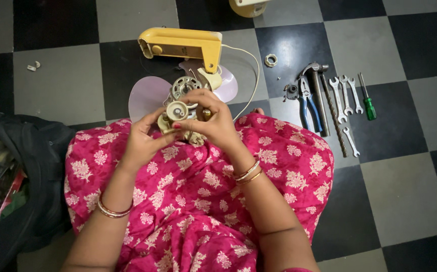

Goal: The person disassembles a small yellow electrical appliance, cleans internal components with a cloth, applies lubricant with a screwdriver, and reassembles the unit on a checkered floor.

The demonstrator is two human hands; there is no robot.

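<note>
Both my hands hold a small cream and metal fan motor assembly above my lap, which is covered in pink flowered cloth. My left hand grips its lower left side from below. My right hand wraps over its right side, fingers curled on top. Just beyond the motor lie a pale pink fan blade and a yellow fan housing with a white cord on the checkered floor.
To the right on the floor lie a hammer, blue-handled pliers, several spanners, a green-handled screwdriver, a twisted rod and a nut. A black bag with tools sits at the left.
</note>
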